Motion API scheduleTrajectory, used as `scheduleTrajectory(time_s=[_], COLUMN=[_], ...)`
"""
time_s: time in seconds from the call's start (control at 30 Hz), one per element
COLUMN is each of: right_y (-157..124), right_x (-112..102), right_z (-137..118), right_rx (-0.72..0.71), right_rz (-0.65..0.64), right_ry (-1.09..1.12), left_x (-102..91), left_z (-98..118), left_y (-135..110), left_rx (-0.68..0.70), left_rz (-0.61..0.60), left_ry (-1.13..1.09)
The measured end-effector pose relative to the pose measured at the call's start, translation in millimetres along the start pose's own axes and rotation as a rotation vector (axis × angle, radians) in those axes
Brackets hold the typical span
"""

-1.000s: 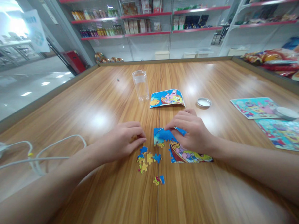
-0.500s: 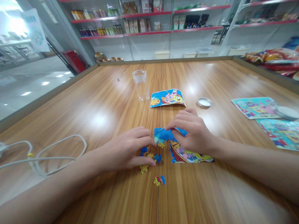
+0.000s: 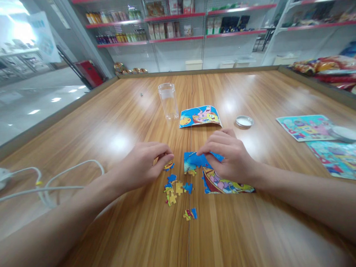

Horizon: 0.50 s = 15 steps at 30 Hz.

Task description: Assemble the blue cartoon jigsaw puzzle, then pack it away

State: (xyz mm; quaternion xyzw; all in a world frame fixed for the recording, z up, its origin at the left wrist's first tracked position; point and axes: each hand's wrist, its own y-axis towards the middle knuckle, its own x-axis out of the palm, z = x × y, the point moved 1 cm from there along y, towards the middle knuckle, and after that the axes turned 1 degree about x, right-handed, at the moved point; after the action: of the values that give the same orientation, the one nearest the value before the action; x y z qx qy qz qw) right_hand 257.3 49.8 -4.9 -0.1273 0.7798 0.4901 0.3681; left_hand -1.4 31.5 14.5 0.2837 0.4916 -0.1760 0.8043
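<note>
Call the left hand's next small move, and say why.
Probably slide the piece rightward to the open left edge of the puzzle and try its fit. The left hand pinches that piece just left of the puzzle, the right hand rests on the puzzle's top, and the lower-left part looks unfilled. More loose pieces lie just below the left hand's fingertips.

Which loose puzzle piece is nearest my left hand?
The yellow-and-blue piece at the fingertips of the left hand, beyond the loose pile and beside the part-built puzzle. The other pieces lie untouched.
</note>
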Motion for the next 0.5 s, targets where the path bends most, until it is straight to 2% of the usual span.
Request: scheduleTrajectory(time_s=[0.37,0.43,0.5], right_y=[0.0,0.1,0.2], right_x=[-0.8,-0.6,-0.5], right_z=[-0.7,-0.8,-0.7], right_rx=[-0.011,-0.013,-0.013], right_rz=[0.011,0.014,0.018], right_ry=[0.004,0.004,0.004], left_x=[-4.7,-7.7,-11.5], left_z=[-0.5,-0.6,0.6], left_y=[-2.3,-2.4,-2.7], left_rx=[0.032,0.071,0.146], left_rz=[-0.054,-0.103,-0.202], left_ry=[0.010,0.013,-0.018])
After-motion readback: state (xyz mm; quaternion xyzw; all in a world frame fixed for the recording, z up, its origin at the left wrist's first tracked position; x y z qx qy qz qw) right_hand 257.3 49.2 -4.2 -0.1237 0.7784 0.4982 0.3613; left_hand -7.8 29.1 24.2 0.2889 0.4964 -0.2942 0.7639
